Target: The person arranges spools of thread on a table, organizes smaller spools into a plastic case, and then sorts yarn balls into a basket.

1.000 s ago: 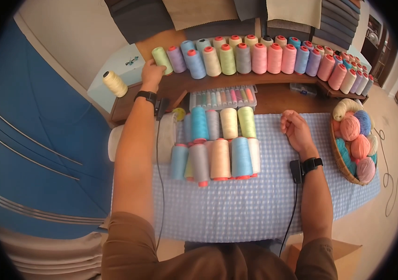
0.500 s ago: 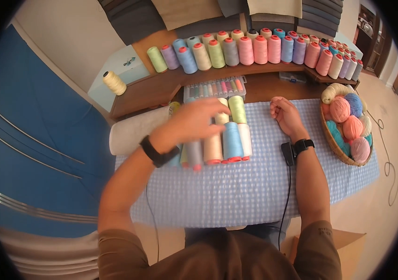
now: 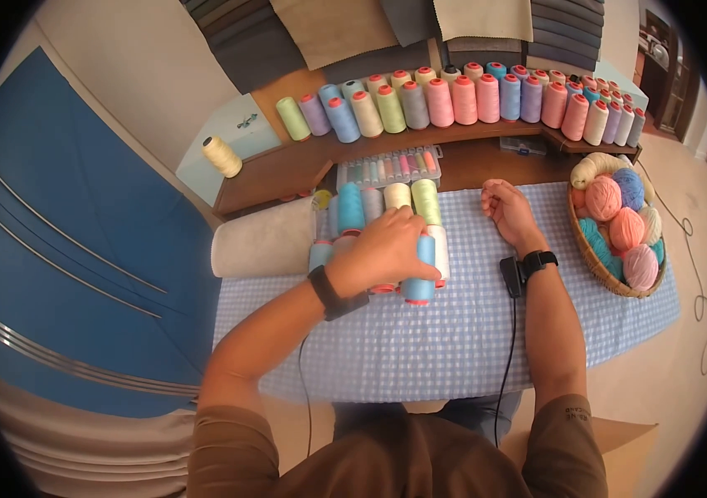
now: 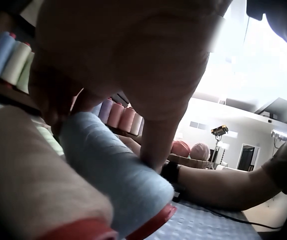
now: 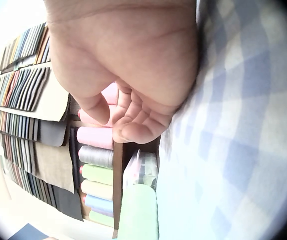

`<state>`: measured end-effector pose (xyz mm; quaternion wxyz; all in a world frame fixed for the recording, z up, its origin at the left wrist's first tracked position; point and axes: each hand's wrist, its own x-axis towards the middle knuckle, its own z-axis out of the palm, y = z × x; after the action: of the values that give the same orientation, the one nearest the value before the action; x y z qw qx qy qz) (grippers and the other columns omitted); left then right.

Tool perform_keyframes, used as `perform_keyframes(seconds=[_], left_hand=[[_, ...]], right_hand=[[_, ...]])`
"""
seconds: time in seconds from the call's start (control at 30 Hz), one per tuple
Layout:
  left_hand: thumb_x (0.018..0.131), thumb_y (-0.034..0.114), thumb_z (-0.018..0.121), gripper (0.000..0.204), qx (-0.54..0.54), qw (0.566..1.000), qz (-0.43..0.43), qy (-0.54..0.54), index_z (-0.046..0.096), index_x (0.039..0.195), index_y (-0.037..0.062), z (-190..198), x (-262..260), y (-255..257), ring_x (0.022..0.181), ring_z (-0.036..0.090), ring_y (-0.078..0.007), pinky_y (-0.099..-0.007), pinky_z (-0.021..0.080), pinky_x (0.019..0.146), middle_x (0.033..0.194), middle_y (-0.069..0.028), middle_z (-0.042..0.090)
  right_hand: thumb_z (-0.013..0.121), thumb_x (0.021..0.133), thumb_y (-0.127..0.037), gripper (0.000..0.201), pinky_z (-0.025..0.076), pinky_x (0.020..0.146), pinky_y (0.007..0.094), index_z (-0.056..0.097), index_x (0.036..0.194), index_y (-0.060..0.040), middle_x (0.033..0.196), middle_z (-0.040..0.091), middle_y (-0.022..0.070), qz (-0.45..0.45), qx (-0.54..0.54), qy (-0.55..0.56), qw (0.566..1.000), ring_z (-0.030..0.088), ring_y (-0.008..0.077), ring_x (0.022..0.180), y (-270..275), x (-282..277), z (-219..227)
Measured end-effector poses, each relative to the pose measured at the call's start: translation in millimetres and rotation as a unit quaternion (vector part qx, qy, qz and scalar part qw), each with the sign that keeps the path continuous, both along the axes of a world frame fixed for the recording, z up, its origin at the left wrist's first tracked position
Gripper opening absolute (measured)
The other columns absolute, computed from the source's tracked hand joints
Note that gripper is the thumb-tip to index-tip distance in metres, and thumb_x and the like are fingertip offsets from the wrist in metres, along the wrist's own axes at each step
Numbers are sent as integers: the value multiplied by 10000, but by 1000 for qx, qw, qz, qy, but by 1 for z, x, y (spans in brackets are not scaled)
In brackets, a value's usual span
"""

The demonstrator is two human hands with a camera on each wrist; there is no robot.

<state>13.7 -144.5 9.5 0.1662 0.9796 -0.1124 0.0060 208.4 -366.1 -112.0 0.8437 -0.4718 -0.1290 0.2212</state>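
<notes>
My left hand (image 3: 377, 249) grips a light blue thread cone (image 3: 420, 289) at the front of the cluster on the checked cloth. In the left wrist view the thumb lies along the near side of this blue cone (image 4: 116, 172) and the fingers reach over its narrow end, its red base facing the camera. Right beside it is a peach cone (image 4: 38, 172). Teal (image 3: 351, 207), cream (image 3: 397, 196), green (image 3: 426, 202) and white (image 3: 441, 253) cones stand around the hand, which partly hides others. My right hand (image 3: 509, 214) rests on the cloth, fingers loosely curled, holding nothing.
Many thread cones (image 3: 441, 104) line the brown shelf (image 3: 287, 170) behind the table. A wicker basket (image 3: 587, 253) of yarn balls stands at the right. A white roll (image 3: 262, 238) lies at the left, and a clear box (image 3: 391, 168) of small spools sits behind the cluster.
My left hand has come from the green cone at the shelf's left end down to the table cluster and taken hold of the light blue cone. My right hand stays resting.
</notes>
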Motion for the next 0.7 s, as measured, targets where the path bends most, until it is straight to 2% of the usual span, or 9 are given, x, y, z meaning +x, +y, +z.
perform_keyframes(seconds=[0.07, 0.17, 0.2, 0.4, 0.5, 0.6, 0.63, 0.7], left_hand=[[692, 435, 890, 612, -38, 999, -1, 26, 669, 1073, 10, -1, -8, -7, 1081, 605, -347, -442, 496, 933, 1088, -164, 633], [718, 396, 883, 505, 8, 999, -21, -35, 636, 1016, 73, -2, -30, -19, 1096, 623, -305, -452, 501, 896, 1048, -96, 644], [716, 306, 907, 512, -17, 996, -39, -82, 617, 1069, 75, -12, -36, -18, 1008, 625, -345, -442, 505, 865, 1030, -113, 640], [766, 206, 884, 565, -111, 993, 4, 31, 558, 1211, 84, -9, -83, -25, 1069, 653, -342, -429, 531, 887, 1170, -121, 651], [779, 201, 875, 567, -141, 989, -45, -7, 561, 1236, 83, -28, -98, -16, 1108, 653, -344, -426, 543, 899, 1240, -130, 643], [785, 174, 873, 584, -178, 983, -49, -5, 584, 1288, 102, -42, -103, -7, 1090, 666, -291, -375, 563, 859, 1258, -111, 634], [788, 173, 875, 593, -192, 980, -56, -11, 589, 1302, 105, -39, -103, -7, 1086, 669, -270, -358, 565, 848, 1265, -102, 631], [801, 182, 879, 611, -221, 974, -14, 40, 591, 1336, 116, -26, -106, 0, 1075, 665, -215, -337, 567, 841, 1267, -83, 637]], right_hand=[[592, 1011, -147, 102, 480, 703, 264, 633, 1050, -62, 849, 644, 17, 2, 0, -2, 1000, 591, 118, 739, 0, 1, 0], [593, 1012, -145, 100, 481, 697, 264, 635, 1047, -62, 846, 645, 17, 1, 0, -1, 1000, 593, 117, 736, 0, 1, -1], [593, 1009, -141, 97, 481, 697, 264, 635, 1045, -62, 847, 645, 18, 0, 0, 1, 1000, 593, 118, 735, 0, 1, -1], [589, 989, -109, 87, 480, 700, 270, 632, 1042, -55, 850, 640, 26, -4, -2, 3, 1000, 591, 127, 743, 0, 2, -2], [588, 981, -99, 89, 478, 698, 275, 630, 1044, -51, 854, 636, 31, -11, -5, 8, 1000, 588, 131, 750, 1, 0, 0], [588, 980, -97, 89, 475, 694, 278, 629, 1043, -50, 856, 634, 31, -9, -6, 6, 1000, 583, 133, 750, 1, 2, -3], [586, 980, -95, 87, 474, 693, 278, 629, 1041, -51, 856, 633, 30, -8, -6, 4, 1000, 582, 133, 748, 1, 1, -2], [586, 996, -121, 80, 466, 686, 277, 628, 1024, -59, 847, 629, 24, -9, -12, 0, 1000, 576, 130, 740, 2, 2, -1]])
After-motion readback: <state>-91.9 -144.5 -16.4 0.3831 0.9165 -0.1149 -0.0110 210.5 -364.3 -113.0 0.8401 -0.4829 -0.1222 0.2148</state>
